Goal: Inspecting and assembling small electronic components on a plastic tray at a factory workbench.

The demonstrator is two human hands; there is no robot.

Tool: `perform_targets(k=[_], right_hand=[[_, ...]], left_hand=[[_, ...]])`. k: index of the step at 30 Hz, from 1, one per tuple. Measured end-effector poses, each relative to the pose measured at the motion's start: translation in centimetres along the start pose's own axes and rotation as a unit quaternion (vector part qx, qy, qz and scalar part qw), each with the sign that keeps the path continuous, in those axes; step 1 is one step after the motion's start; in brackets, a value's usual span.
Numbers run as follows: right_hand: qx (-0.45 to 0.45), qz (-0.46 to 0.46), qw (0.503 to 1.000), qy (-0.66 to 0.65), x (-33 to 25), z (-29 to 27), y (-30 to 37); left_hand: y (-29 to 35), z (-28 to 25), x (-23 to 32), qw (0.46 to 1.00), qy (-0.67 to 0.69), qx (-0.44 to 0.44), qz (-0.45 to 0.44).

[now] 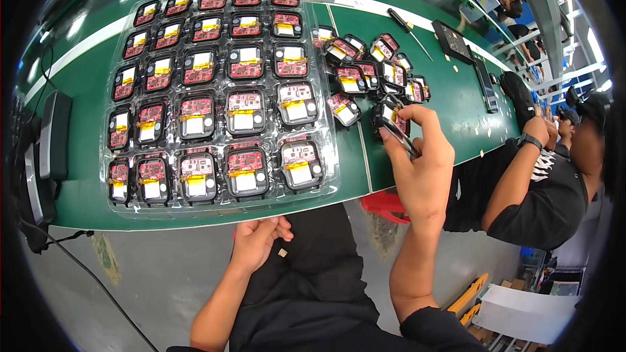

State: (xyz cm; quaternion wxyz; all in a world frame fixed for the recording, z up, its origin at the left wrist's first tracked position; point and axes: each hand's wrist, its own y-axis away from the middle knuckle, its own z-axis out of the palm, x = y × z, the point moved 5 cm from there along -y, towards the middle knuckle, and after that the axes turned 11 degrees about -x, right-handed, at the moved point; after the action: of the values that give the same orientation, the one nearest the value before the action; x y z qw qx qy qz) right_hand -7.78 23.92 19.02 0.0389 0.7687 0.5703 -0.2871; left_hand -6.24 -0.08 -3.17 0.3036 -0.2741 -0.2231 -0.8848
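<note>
My right hand [424, 163] reaches over the green table, with thumb and forefinger closed on a black watch case [390, 116] beside a heap of similar cases. Thin dark prongs [412, 146] show under its fingers; whether they are a tool or part of the case I cannot tell. The heaped watch cases [350, 79] have red circuit boards and white and yellow parts inside. Below the table's front edge, my left hand [257, 240] is held over my lap, fingers curled and thumb pressed in. Anything between those fingers is hidden.
A clear plastic tray [331, 186] with rows of open watch cases covers the left of the table [85, 199]. A screwdriver [407, 31] and a black box [452, 40] lie behind the heap. A person [548, 189] sits at the right. A tiny beige piece [282, 253] rests on my lap.
</note>
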Motion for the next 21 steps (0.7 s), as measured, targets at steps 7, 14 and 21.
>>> perform_targets(k=[7,14,21], right_hand=[[-0.009,0.04,0.999,-0.025,0.1,0.6,0.1],[0.004,0.024,0.999,-0.033,0.8,1.2,1.1],[-0.012,0.011,1.0,-0.018,0.3,1.3,1.2]], left_hand=[[-0.4,0.6,-0.1,1.0,0.007,0.009,-0.011],[-0.3,0.4,0.2,1.0,0.022,-0.003,0.0],[-0.3,-0.4,-0.4,0.999,0.034,-0.021,-0.008]])
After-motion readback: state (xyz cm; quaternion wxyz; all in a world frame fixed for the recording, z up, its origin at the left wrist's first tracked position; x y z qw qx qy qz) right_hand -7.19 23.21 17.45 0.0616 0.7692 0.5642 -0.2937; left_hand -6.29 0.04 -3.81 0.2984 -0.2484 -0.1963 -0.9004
